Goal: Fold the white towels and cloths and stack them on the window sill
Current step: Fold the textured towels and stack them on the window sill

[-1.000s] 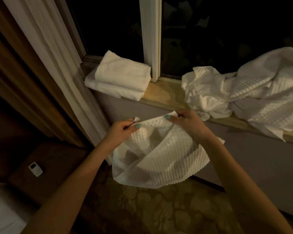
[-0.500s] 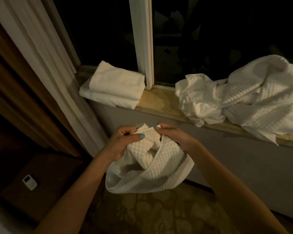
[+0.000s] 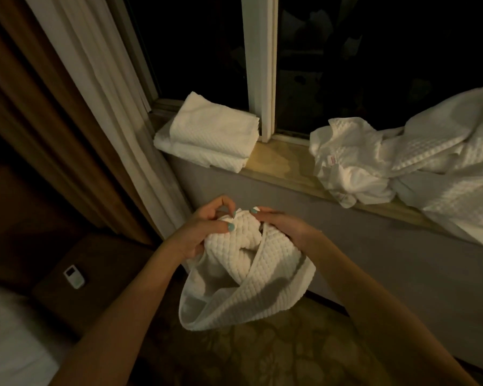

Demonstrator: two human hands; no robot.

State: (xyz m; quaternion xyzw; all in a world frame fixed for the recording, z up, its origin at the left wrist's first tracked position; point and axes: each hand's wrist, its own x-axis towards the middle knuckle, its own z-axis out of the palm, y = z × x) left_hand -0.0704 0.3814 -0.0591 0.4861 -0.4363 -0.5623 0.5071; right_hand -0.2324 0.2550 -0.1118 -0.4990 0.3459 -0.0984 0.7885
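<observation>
Head view: the left hand [image 3: 200,232] and the right hand [image 3: 283,225] are both pinched shut on the top edge of 1 white waffle cloth [image 3: 246,285], their fingertips almost touching at its upper corners. The cloth hangs below the grip in a slack loop, in front of the grey wall and under the window sill [image 3: 279,165]. Its free length runs downward and a little to the right from the hands (the lower fold is not yet squared). The folded stack [image 3: 209,135] lies on the sill up and slightly left of the grip, so the left hand looks nearer to it. The unfolded heap [image 3: 407,162] sits well apart on the right.
</observation>
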